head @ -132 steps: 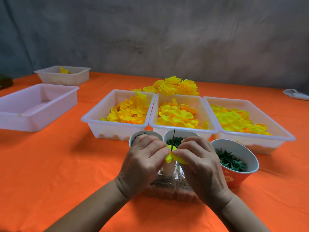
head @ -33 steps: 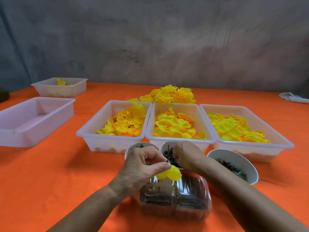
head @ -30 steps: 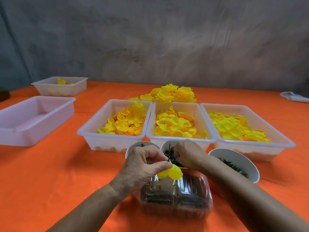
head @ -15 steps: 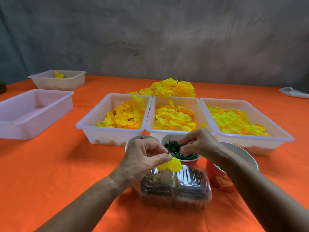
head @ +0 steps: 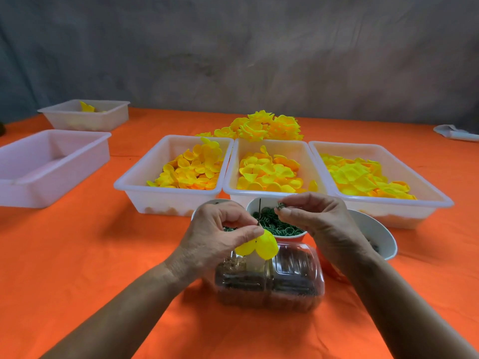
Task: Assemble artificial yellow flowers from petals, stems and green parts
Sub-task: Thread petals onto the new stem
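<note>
My left hand [head: 217, 234] pinches a thin dark stem [head: 259, 209] with yellow petals [head: 260, 246] hanging under the fingertips. The stem's tip points up over the middle cup [head: 282, 230], which holds green rings. My right hand [head: 315, 216] pinches a small green part [head: 280, 206] just right of the stem tip, above that cup. Three white trays of yellow petals stand behind: left [head: 145, 187], middle [head: 229, 177], right [head: 440, 200]. Finished yellow flowers [head: 261, 125] lie heaped behind them.
A clear plastic box [head: 269, 286] with dark pieces sits under my hands. A white bowl [head: 381, 234] is at right and a cup [head: 204, 204] at left behind my left hand. Two more white trays [head: 51, 161] [head: 85, 117] stand at far left on the orange table.
My right hand has lifted out of the middle cup with a small green part and brought it up near the stem tip. My left hand keeps holding the stem with petals.
</note>
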`<state>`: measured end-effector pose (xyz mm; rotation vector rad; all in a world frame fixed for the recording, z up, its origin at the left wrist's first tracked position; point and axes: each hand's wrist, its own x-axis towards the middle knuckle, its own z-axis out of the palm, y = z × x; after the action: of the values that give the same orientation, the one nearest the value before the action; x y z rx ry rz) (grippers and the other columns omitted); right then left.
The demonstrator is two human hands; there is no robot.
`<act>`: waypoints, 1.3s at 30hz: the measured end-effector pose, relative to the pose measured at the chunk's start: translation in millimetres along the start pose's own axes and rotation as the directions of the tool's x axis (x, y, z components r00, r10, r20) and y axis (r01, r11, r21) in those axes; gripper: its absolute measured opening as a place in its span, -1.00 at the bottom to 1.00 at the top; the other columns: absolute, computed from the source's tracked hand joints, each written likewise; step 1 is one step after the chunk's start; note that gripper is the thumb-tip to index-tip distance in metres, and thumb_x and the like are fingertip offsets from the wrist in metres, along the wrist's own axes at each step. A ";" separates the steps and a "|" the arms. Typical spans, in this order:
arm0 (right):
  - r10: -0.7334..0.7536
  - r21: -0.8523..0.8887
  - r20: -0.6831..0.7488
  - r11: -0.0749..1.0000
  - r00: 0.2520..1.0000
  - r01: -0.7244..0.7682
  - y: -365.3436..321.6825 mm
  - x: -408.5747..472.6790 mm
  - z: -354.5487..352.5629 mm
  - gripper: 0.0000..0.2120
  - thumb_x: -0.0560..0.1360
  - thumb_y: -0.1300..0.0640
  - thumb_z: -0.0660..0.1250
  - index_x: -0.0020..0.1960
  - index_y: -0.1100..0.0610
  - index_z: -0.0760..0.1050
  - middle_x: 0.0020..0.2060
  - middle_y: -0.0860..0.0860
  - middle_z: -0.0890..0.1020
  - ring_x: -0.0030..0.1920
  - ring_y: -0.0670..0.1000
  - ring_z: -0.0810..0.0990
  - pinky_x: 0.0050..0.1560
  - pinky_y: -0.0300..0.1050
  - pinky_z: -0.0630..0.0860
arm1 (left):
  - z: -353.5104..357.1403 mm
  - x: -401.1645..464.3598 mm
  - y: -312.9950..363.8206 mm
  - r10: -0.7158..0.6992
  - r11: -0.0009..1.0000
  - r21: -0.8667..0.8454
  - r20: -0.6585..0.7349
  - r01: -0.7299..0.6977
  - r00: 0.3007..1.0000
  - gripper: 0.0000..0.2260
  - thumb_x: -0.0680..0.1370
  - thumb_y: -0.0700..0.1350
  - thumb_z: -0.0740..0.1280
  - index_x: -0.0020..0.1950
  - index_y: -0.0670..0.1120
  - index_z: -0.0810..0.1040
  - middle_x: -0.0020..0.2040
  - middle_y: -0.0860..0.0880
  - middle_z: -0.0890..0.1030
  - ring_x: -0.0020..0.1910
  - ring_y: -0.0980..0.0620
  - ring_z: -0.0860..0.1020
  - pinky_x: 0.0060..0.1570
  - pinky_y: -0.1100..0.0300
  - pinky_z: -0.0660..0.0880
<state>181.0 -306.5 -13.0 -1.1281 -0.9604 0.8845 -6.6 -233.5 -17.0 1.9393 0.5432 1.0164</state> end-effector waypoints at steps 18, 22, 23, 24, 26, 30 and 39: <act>-0.197 0.144 0.025 0.971 0.980 0.192 -19.9 -17.8 32.0 -0.77 0.18 0.20 0.51 -0.17 0.19 0.67 -0.25 0.10 0.71 -0.22 0.01 0.67 -0.18 -0.21 0.57 | 5.1 -0.2 24.6 -0.022 0.982 -0.190 -0.180 -0.013 0.983 -0.89 0.35 -0.03 0.49 -0.19 -0.04 0.68 -0.22 -0.05 0.70 -0.20 0.00 0.66 -0.10 0.11 0.59; -0.228 0.142 0.040 0.965 0.973 0.220 -24.8 -19.8 38.2 -0.80 0.21 0.24 0.49 -0.16 0.19 0.68 -0.25 0.08 0.71 -0.22 -0.03 0.66 -0.18 -0.24 0.55 | 7.1 -1.1 29.7 -0.048 0.966 -0.257 -0.167 0.004 0.985 -0.89 0.32 -0.09 0.44 -0.18 -0.06 0.67 -0.22 -0.06 0.70 -0.21 0.06 0.65 -0.13 0.22 0.59; -0.234 0.139 0.043 0.964 0.971 0.226 -25.6 -20.1 39.8 -0.80 0.21 0.24 0.48 -0.16 0.18 0.68 -0.26 0.07 0.71 -0.22 -0.04 0.66 -0.18 -0.26 0.55 | 7.7 -1.2 30.3 -0.055 0.961 -0.275 -0.166 0.008 0.985 -0.89 0.32 -0.10 0.44 -0.19 -0.06 0.67 -0.22 -0.06 0.70 -0.21 0.08 0.65 -0.14 0.25 0.58; -0.239 0.136 0.045 0.963 0.970 0.231 -26.2 -20.3 41.2 -0.81 0.21 0.25 0.48 -0.17 0.17 0.68 -0.26 0.06 0.71 -0.23 -0.05 0.66 -0.19 -0.27 0.54 | 8.1 -1.3 30.9 -0.060 0.957 -0.291 -0.165 0.010 0.984 -0.89 0.31 -0.11 0.45 -0.19 -0.06 0.67 -0.22 -0.05 0.70 -0.22 0.10 0.65 -0.15 0.28 0.57; -0.246 0.132 0.045 0.962 0.968 0.238 -26.1 -20.6 43.4 -0.82 0.22 0.27 0.47 -0.18 0.17 0.68 -0.26 0.06 0.71 -0.23 -0.06 0.66 -0.20 -0.29 0.54 | 8.8 -1.6 31.3 -0.075 0.948 -0.319 -0.162 0.020 0.984 -0.89 0.30 -0.12 0.45 -0.19 -0.07 0.67 -0.23 -0.04 0.70 -0.23 0.12 0.64 -0.16 0.30 0.55; -0.260 0.101 0.046 0.962 0.964 0.255 -25.4 -21.7 46.0 -0.84 0.24 0.27 0.47 -0.18 0.18 0.66 -0.25 0.06 0.71 -0.21 -0.06 0.67 -0.20 -0.28 0.54 | 10.0 -2.7 32.1 -0.102 0.929 -0.368 -0.167 0.034 0.981 -0.90 0.28 -0.12 0.47 -0.22 -0.06 0.67 -0.26 -0.03 0.69 -0.25 0.12 0.62 -0.18 0.29 0.55; -0.253 0.044 0.058 0.967 0.966 0.250 -27.3 -23.5 49.3 -0.83 0.22 0.24 0.48 -0.19 0.14 0.65 -0.28 0.06 0.70 -0.24 -0.05 0.66 -0.21 -0.26 0.57 | 11.2 -3.2 32.8 -0.127 0.917 -0.397 -0.189 0.042 0.974 -0.90 0.25 -0.11 0.48 -0.28 -0.07 0.64 -0.32 0.00 0.66 -0.29 0.11 0.61 -0.21 0.30 0.55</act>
<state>129.2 -318.2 17.1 -0.9268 -1.1081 0.7312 0.4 -258.8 5.9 1.4530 0.4932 1.1831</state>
